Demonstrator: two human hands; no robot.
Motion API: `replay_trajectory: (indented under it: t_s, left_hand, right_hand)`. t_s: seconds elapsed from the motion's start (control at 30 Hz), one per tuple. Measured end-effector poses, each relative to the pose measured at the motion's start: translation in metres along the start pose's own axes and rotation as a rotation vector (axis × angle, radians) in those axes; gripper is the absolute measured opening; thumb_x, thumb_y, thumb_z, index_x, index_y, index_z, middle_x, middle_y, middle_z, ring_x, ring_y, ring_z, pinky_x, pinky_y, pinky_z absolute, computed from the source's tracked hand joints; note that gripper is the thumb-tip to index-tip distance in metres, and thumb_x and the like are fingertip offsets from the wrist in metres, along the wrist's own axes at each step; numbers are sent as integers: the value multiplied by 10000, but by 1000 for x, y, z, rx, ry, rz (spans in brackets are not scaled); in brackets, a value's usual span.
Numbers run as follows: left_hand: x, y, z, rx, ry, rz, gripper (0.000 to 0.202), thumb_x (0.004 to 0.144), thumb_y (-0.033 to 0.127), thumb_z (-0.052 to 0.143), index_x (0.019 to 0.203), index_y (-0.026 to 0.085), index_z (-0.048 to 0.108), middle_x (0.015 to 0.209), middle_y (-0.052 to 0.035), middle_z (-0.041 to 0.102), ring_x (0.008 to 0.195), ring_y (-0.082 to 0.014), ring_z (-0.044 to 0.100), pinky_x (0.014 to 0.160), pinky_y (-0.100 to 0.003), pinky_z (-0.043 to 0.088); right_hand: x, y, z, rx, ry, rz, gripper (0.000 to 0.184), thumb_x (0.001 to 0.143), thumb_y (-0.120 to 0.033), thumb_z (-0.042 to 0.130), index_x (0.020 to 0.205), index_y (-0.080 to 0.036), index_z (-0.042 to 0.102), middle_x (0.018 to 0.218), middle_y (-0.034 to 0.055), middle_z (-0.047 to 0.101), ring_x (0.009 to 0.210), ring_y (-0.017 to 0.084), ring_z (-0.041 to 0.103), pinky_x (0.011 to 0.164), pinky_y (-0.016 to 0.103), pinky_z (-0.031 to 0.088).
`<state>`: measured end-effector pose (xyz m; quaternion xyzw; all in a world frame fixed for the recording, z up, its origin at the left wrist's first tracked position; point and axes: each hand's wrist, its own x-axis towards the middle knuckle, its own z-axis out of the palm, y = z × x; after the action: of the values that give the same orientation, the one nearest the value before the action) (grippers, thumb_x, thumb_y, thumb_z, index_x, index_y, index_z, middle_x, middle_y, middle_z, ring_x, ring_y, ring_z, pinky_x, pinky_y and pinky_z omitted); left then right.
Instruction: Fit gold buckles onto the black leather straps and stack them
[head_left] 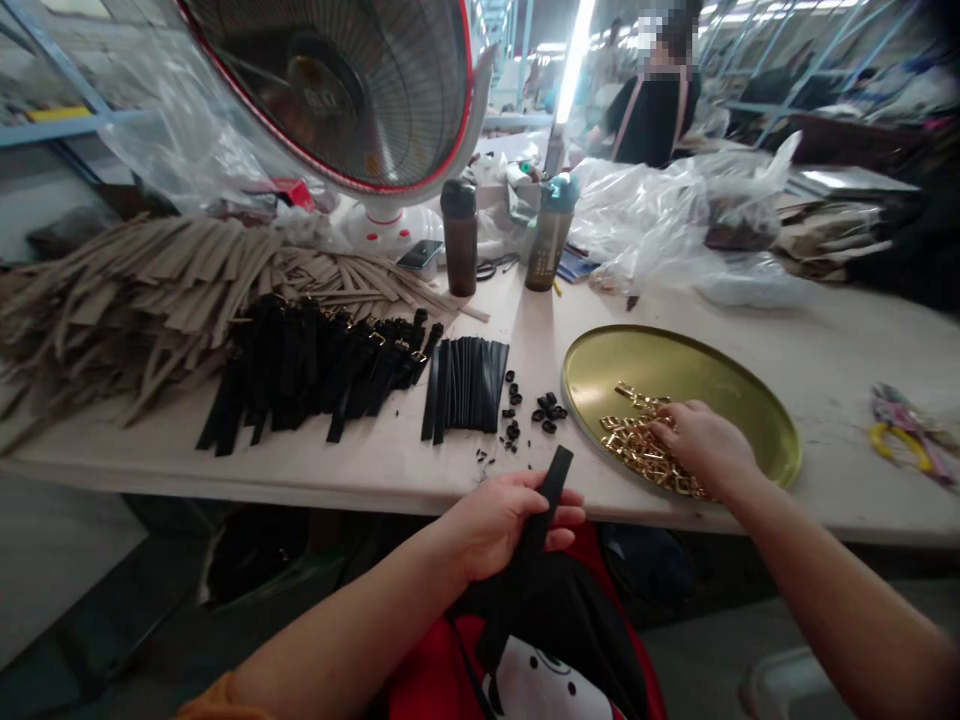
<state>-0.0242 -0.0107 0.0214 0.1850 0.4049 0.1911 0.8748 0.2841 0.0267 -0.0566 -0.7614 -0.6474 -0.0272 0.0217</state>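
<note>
My left hand (517, 515) grips a black strap (541, 515) between thumb and fingers, just in front of the table edge. The strap slants, its upper end pointing at the table and its lower part hanging over my lap. My right hand (705, 445) reaches into an oval gold tray (690, 360), its fingers curled down at a heap of small gold buckles (645, 450). What those fingertips pinch is hidden. Small black loops (550, 412) lie left of the tray. Beside them is a row of narrow black strips (469, 385).
Black straps with gold buckles (322, 370) are piled at left, before a large heap of beige strips (142, 300). A fan (337, 90) and two bottles (460, 240) stand behind. Yellow-handled pliers (900, 445) lie far right. Clear plastic bags (660, 220) cover the back; a person (652, 110) is beyond.
</note>
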Motion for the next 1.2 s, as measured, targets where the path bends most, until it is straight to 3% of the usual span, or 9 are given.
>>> replay_trajectory:
  t_s: [0.33, 0.6, 0.73, 0.8, 1.0, 1.1, 1.2]
  left_hand:
    - [22, 1, -22, -162, 15, -5, 266, 697, -26, 400, 862, 62, 589, 952, -114, 605, 744, -129, 608, 636, -233, 498]
    - [20, 5, -40, -364, 83, -85, 148, 820, 102, 412, 873, 77, 549, 874, -106, 621, 635, -110, 606, 471, -162, 430]
    - [19, 5, -45, -437, 120, -59, 153, 832, 111, 410, 886, 74, 549, 872, -101, 625, 658, -114, 611, 486, -171, 441]
    - [19, 4, -47, -453, 134, -43, 153, 836, 120, 414, 894, 79, 551, 876, -97, 626, 668, -119, 612, 494, -178, 447]
    - [14, 4, -55, -474, 142, -36, 153, 835, 127, 427, 897, 82, 560, 808, -77, 622, 621, -104, 594, 493, -176, 447]
    - [11, 4, -60, -469, 142, -15, 150, 826, 119, 437, 906, 85, 559, 777, -61, 609, 594, -98, 583, 488, -178, 443]
    - [9, 3, -63, -462, 138, 7, 169, 824, 117, 434, 933, 88, 560, 762, -56, 600, 585, -95, 578, 490, -179, 443]
  right_hand:
    - [4, 0, 2, 12, -25, -29, 214, 824, -299, 414, 864, -166, 576, 817, 144, 607, 693, 262, 556, 589, 335, 344]
    - [0, 0, -1, 34, 62, -92, 230, 824, -287, 359, 908, -230, 566, 835, 133, 601, 694, 288, 581, 576, 365, 372]
    - [-6, -38, -18, -34, 180, -97, 338, 837, -346, 386, 1072, -155, 534, 969, 201, 562, 743, 316, 585, 600, 390, 391]
    - [-8, -71, -22, 48, 214, -216, 317, 840, -308, 410, 1059, -125, 548, 984, 187, 571, 840, 300, 575, 701, 376, 414]
    - [-3, -165, -11, 243, -5, -469, 204, 854, -236, 433, 968, -187, 595, 945, 69, 603, 821, 183, 585, 717, 262, 425]
    - [3, -186, -7, 210, -104, -490, 200, 847, -180, 429, 934, -182, 609, 909, 72, 599, 805, 176, 581, 699, 247, 410]
    - [1, -186, -6, 183, -145, -476, 249, 841, -133, 402, 967, -175, 612, 889, 79, 592, 762, 166, 582, 673, 240, 403]
